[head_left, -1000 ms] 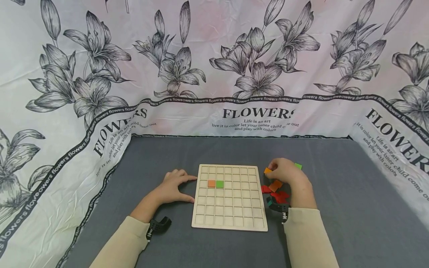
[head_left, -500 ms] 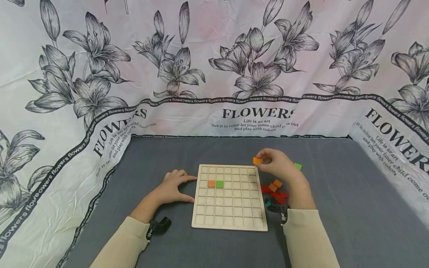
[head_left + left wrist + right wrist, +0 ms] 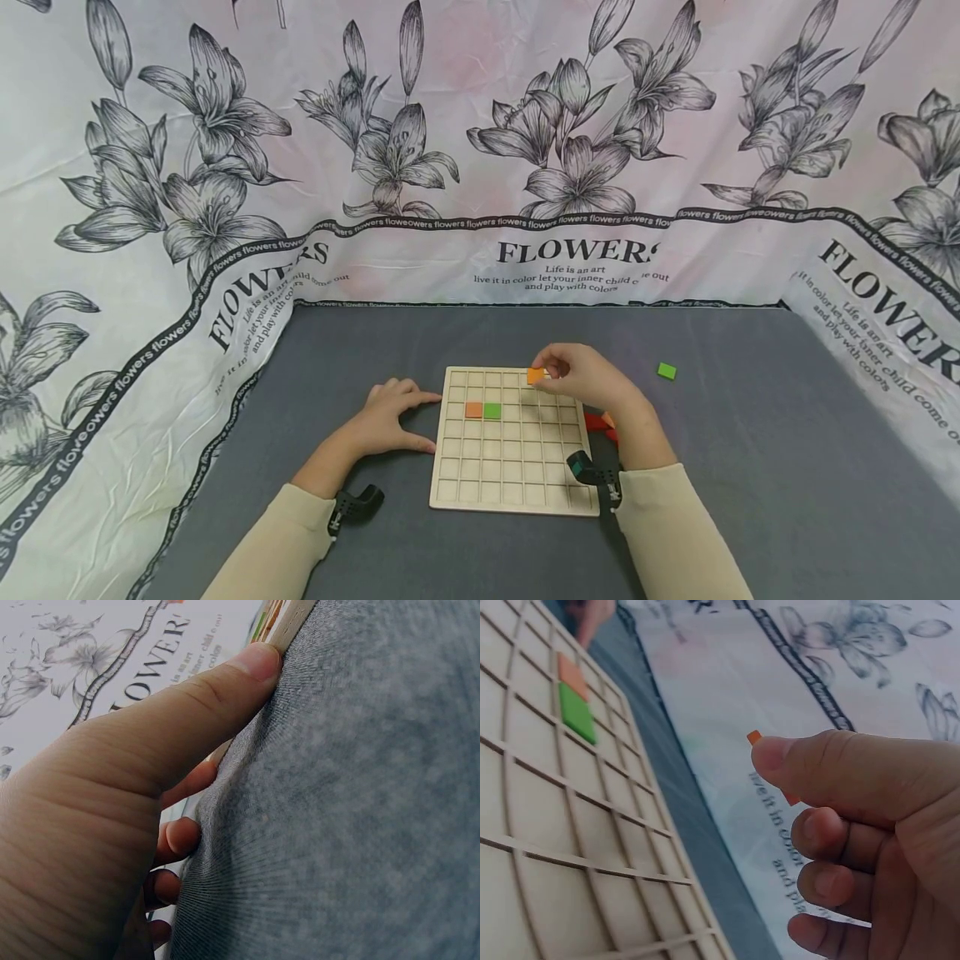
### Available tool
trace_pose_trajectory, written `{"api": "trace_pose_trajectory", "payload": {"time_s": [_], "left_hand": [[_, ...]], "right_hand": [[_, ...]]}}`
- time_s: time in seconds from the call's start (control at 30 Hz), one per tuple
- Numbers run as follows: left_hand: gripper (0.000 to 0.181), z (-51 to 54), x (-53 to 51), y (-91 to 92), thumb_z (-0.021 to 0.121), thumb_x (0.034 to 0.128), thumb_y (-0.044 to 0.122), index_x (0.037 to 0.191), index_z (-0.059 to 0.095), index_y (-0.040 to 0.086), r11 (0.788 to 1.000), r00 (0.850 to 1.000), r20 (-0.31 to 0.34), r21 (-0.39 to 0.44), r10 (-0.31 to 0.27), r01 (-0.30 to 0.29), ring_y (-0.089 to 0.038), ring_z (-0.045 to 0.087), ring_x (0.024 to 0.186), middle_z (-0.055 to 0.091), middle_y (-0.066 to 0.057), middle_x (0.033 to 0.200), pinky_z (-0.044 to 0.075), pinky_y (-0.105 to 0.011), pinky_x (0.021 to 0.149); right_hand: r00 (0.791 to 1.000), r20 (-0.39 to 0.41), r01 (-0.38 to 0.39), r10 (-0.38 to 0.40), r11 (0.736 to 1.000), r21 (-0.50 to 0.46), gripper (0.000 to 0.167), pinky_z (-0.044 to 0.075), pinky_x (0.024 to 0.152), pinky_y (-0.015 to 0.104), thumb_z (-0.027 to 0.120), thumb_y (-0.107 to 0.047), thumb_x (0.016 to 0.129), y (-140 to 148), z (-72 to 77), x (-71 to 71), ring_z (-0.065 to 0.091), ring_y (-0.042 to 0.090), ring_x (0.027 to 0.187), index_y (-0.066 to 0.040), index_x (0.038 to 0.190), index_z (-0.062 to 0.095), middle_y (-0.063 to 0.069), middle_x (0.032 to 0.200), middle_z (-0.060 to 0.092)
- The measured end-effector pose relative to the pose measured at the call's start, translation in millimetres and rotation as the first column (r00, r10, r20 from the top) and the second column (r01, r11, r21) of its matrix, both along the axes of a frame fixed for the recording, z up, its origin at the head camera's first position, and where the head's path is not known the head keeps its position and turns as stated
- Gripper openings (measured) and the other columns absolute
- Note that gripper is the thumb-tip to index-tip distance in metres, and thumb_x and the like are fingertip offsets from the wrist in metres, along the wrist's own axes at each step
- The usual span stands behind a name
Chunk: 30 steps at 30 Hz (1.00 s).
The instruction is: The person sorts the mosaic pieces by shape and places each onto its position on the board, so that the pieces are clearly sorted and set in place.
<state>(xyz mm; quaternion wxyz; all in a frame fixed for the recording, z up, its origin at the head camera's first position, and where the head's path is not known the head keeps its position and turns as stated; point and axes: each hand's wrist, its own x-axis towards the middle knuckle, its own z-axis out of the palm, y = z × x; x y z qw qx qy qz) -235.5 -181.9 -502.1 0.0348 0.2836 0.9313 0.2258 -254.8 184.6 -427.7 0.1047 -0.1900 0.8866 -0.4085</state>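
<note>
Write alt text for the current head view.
The right hand pinches an orange tile over the far side of a wooden grid board, which holds a second orange tile and a green tile side by side. The left hand touches the board's left edge; a loose green tile lies on the grey tabletop at right.

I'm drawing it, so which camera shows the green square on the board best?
The right wrist view: there the green square looks biggest, with nothing in front. The head view shows it whole but small, beside an orange square. The left wrist view has just a green streak by the board, maybe that square.
</note>
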Motion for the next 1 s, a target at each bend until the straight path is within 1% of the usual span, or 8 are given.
{"api": "trace_pose_trajectory", "payload": {"time_s": [0.27,0.4,0.47,0.53,0.7,0.8,0.87,1.0], "left_hand": [[0.085,-0.7,-0.3,-0.4,0.085,0.0725,0.065,0.144,0.063,0.024,1.000,1.000,0.002,0.011,-0.001,0.001,-0.013,0.038,0.090,0.051,0.009,0.105,0.026,-0.040,0.083],[0.085,0.2,0.1,-0.2,0.085,0.0727,0.066,0.144,0.063,0.024,1.000,1.000,-0.003,0.011,-0.001,0.001,-0.012,0.038,0.090,0.051,0.009,0.105,0.027,-0.040,0.082],[0.085,1.1,0.3,0.1,0.085,0.0726,0.065,0.143,0.063,0.024,1.000,1.000,-0.001,0.013,0.000,0.000,-0.013,0.038,0.089,0.050,0.010,0.105,0.027,-0.040,0.082],[0.085,1.9,0.5,0.4,0.085,0.0725,0.065,0.143,0.063,0.024,1.000,1.000,0.000,0.013,-0.001,0.001,-0.012,0.038,0.089,0.050,0.010,0.104,0.027,-0.040,0.082],[0.084,2.2,1.1,0.1,0.084,0.0731,0.066,0.143,0.063,0.023,1.000,1.000,-0.011,0.019,-0.012,0.012,-0.012,0.037,0.089,0.050,0.011,0.104,0.027,-0.040,0.082],[0.084,2.1,1.0,-0.2,0.084,0.0733,0.066,0.143,0.063,0.023,1.000,1.000,-0.014,0.024,-0.019,0.019,-0.012,0.037,0.088,0.050,0.011,0.104,0.027,-0.040,0.082],[0.084,2.0,0.8,-0.2,0.084,0.0733,0.065,0.143,0.063,0.024,1.000,1.000,-0.016,0.022,-0.019,0.019,-0.012,0.036,0.088,0.049,0.011,0.104,0.027,-0.040,0.082],[0.083,1.6,1.4,-0.1,0.085,0.0735,0.065,0.143,0.063,0.023,1.000,1.000,-0.016,0.020,-0.018,0.018,-0.012,0.036,0.087,0.049,0.011,0.103,0.026,-0.040,0.082]], "right_hand": [[0.995,0.034,-0.092,0.091,0.995,0.043,0.022,0.040,0.068,0.034,0.084,-0.017,0.087,-17.2,-17.2,-3.4,0.044,0.016,0.067,-0.012,0.104,0.072,-0.001,0.073,0.046],[0.992,0.080,-0.109,0.101,0.989,0.102,0.020,0.039,0.068,0.035,0.085,-0.022,0.087,-25.0,-24.2,-3.3,0.045,0.015,0.068,-0.017,0.101,0.072,-0.002,0.073,0.046],[0.989,0.097,-0.119,0.108,0.986,0.120,0.019,0.039,0.068,0.035,0.085,-0.023,0.086,-28.3,-27.1,-2.7,0.045,0.015,0.068,-0.018,0.100,0.072,-0.002,0.073,0.048],[0.988,0.100,-0.130,0.118,0.984,0.123,0.020,0.040,0.068,0.034,0.086,-0.022,0.086,-30.4,-29.7,-2.3,0.047,0.015,0.070,-0.017,0.099,0.072,-0.002,0.075,0.051],[0.985,0.084,-0.157,0.149,0.983,0.099,0.022,0.043,0.070,0.034,0.086,-0.015,0.084,-33.6,-31.0,-0.7,0.049,0.016,0.072,-0.008,0.100,0.072,0.000,0.077,0.055],[0.987,0.072,-0.149,0.142,0.983,0.106,0.023,0.043,0.070,0.034,0.087,-0.014,0.083,-35.0,-31.1,0.6,0.050,0.016,0.071,-0.008,0.099,0.072,0.000,0.076,0.055],[0.991,0.053,-0.132,0.126,0.984,0.123,0.022,0.044,0.069,0.034,0.088,-0.016,0.083,-36.4,-32.4,1.1,0.050,0.015,0.071,-0.010,0.098,0.073,-0.001,0.076,0.056],[0.999,0.016,-0.053,0.051,0.984,0.173,0.019,0.044,0.066,0.034,0.091,-0.020,0.079,-40.4,-34.0,3.4,0.052,0.016,0.069,-0.016,0.090,0.077,-0.003,0.075,0.061]]}}
